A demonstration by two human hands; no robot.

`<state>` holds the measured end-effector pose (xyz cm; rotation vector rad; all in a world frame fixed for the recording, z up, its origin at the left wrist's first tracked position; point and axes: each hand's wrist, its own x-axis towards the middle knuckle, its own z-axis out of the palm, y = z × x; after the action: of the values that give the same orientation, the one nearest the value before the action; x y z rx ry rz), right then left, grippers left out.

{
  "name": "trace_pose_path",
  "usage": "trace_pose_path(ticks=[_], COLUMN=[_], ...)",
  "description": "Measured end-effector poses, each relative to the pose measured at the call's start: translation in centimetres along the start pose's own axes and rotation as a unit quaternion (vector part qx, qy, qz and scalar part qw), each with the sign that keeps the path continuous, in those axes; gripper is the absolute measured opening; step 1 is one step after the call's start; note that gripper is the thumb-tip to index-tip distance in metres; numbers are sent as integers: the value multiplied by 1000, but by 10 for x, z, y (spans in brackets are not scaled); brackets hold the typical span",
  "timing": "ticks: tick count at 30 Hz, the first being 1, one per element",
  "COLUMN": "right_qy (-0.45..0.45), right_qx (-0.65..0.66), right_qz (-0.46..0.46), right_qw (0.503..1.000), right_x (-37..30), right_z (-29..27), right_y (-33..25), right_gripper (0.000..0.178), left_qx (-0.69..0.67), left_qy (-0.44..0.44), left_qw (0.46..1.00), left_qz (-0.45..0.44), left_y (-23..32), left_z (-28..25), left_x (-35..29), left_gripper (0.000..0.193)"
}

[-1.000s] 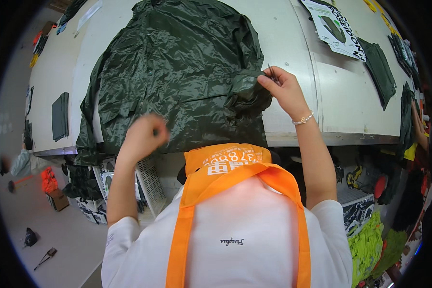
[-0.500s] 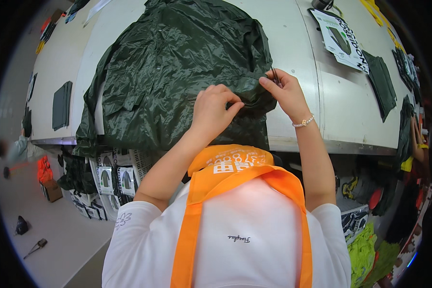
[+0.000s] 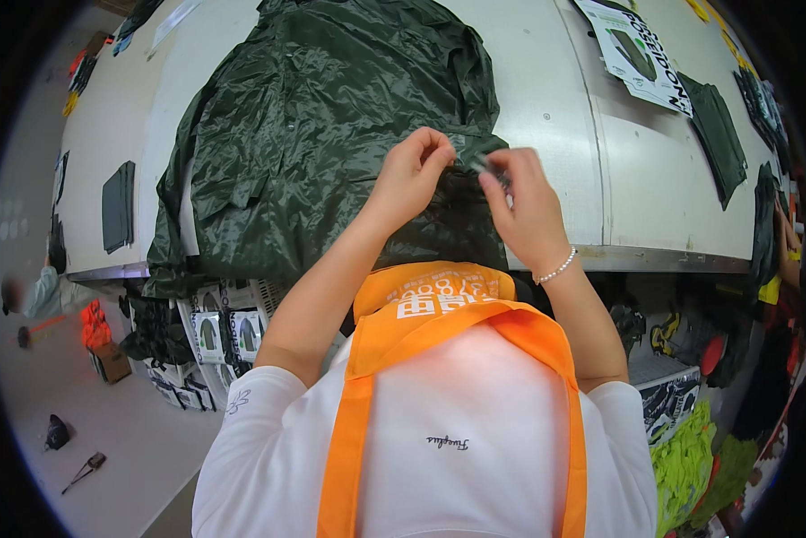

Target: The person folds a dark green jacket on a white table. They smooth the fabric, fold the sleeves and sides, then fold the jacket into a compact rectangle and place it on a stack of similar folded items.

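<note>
A dark green, glossy raincoat (image 3: 331,134) lies spread and wrinkled on the white table. My left hand (image 3: 412,175) is over its right part, thumb and forefinger pinched together; whatever they hold is too small to make out. Close beside it, my right hand (image 3: 528,211) is curled around small metal snips (image 3: 485,165), blurred by motion. The tips of the snips point toward my left fingers, above the lower right part of the coat.
On the table (image 3: 555,134), a folded dark green garment (image 3: 118,206) lies at the left. A printed package (image 3: 636,54) and another dark garment (image 3: 715,134) lie at the right. Under the table stand a white basket (image 3: 264,305) of packages and bright yellow-green clothing (image 3: 685,466).
My left hand has moved up and slightly right, its fingers still pinched. My right hand has come down and turned, bringing the snips toward the left fingers.
</note>
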<state>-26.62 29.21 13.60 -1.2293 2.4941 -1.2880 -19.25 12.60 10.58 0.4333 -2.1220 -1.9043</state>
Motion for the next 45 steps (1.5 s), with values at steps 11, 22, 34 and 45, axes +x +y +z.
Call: trace_pose_path(ticks=[11, 22, 34, 45], right_qy=[-55, -52, -109, -126], right_qx=[-97, -258, -227, 117], right_qz=[11, -68, -34, 181], right_qw=[994, 962, 967, 968], right_x=[-17, -7, -13, 27], right_z=[17, 20, 25, 37], right_y=[8, 6, 22, 101], right_gripper=[20, 14, 14, 42], left_qx=[-94, -111, -158, -161], left_qy=[-21, -13, -32, -76], left_qw=[994, 992, 980, 976], left_qz=[-44, -53, -120, -126], left_y=[1, -8, -30, -23], left_z=[10, 21, 16, 12], left_x=[14, 22, 20, 16], left_gripper=[12, 13, 12, 14])
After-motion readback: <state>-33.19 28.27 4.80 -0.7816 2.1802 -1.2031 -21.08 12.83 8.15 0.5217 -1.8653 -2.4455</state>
